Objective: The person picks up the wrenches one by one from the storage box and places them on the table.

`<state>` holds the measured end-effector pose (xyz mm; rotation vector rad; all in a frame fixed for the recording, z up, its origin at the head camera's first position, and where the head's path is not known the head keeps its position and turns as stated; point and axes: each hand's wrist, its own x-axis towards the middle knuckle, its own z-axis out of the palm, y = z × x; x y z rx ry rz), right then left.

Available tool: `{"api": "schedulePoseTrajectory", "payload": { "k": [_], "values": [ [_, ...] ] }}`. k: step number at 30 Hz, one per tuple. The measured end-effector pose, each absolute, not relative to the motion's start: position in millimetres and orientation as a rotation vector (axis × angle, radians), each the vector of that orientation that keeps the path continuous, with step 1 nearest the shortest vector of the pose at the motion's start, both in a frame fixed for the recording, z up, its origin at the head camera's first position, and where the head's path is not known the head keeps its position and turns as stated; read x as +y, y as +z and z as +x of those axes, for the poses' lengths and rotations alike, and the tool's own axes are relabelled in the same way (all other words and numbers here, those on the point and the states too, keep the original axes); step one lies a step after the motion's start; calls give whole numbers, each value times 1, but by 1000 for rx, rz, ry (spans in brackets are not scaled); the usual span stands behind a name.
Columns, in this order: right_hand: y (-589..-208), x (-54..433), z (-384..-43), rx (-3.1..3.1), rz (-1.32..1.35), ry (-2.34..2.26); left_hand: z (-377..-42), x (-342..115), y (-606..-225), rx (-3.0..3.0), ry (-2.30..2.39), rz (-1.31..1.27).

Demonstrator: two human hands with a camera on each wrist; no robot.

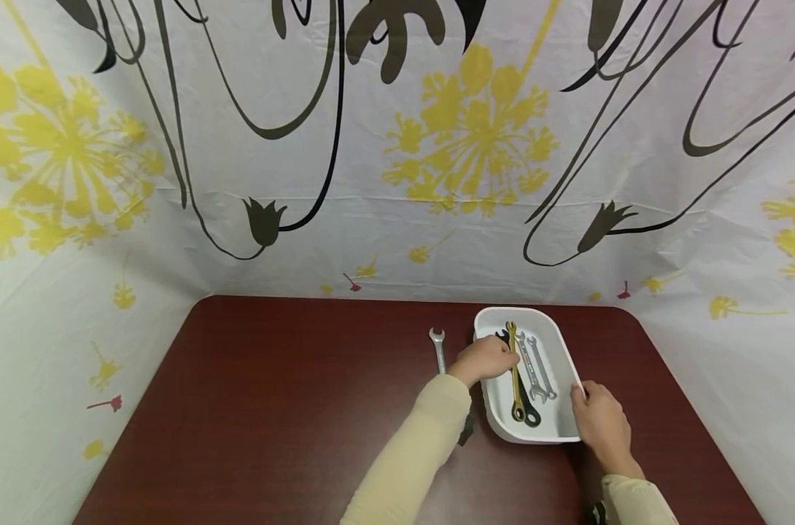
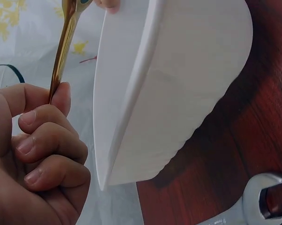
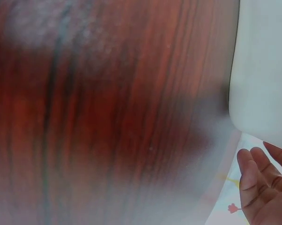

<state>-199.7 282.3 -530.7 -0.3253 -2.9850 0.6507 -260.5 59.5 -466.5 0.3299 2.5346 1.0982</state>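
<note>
My left hand (image 1: 486,359) pinches a gold wrench (image 1: 517,397) between thumb and index finger, over the white tray (image 1: 564,408). In the left wrist view, the gold wrench (image 2: 61,51) rises from the fingertips, and the other fingers are curled in. My right hand (image 1: 601,423) grips the tray's right rim near its front corner. Inside the tray lie a black wrench (image 1: 532,416), partly hidden by the gold one, and two silver wrenches (image 1: 534,379). In the right wrist view, the fingers of my right hand (image 3: 267,197) are beside the tray wall (image 3: 263,70).
Left of the tray, a silver wrench (image 1: 439,346) lies on the dark red table (image 1: 292,394), partly covered by my left forearm. A dark object (image 1: 466,430) peeks out below that sleeve. A patterned cloth (image 1: 397,240) hangs behind the table and along its sides.
</note>
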Motion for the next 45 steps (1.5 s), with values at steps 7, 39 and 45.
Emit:
{"api": "schedulePoseTrajectory", "payload": {
  "k": [7,39,45],
  "values": [
    [-531,282,-200,-2995,-329,649,-261,48,-463,2487,1131,331],
    [-529,284,-201,-3003,-340,649,-267,-28,-477,2482,1198,248],
    [-530,282,-200,-2993,-334,650,-267,-43,-487,2505,1235,241]
  ]
}}
